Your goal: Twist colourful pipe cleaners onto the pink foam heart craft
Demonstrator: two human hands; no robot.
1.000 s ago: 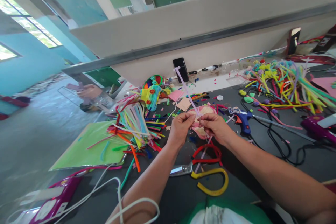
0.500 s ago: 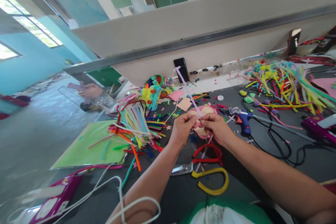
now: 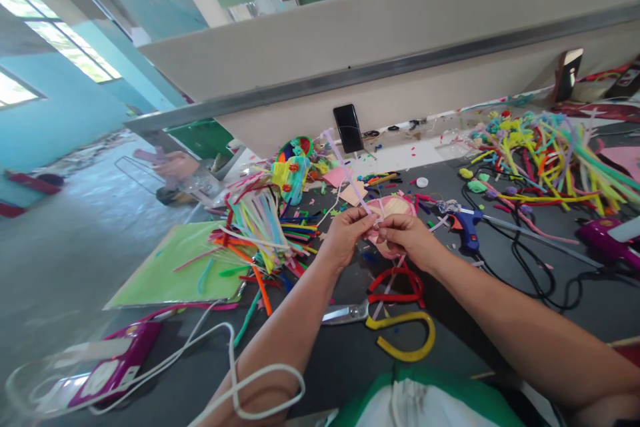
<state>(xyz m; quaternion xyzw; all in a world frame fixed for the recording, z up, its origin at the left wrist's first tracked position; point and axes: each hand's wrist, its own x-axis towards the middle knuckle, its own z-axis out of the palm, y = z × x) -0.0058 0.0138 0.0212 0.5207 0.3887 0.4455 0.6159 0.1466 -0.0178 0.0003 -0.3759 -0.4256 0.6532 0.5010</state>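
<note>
Between my fingertips is a lilac pipe cleaner [image 3: 345, 163], its long end slanting up and to the left. My left hand [image 3: 345, 237] pinches it from the left, and my right hand [image 3: 410, 240] pinches close beside, the fingertips nearly meeting. Fingers hide the part of the stem being gripped. Behind and below the hands lies a pink, heart-like piece with cream patches [image 3: 400, 207], partly covered by them. Scissors with one red and one yellow handle [image 3: 407, 335] rest on the table just below my hands.
Left are bundled pipe cleaners [image 3: 260, 220] and a green sheet [image 3: 170, 267]. A blue glue gun [image 3: 467, 230] with black cable lies right; more pipe cleaners [image 3: 555, 160] pile beyond. A phone [image 3: 349, 128] leans on the back panel. White cable [image 3: 270, 370] loops near my left forearm.
The pipe cleaner's free end has tipped further left, and a short second end now shows upright by the fingertips. Both hands stay close together, and the view has shifted slightly.
</note>
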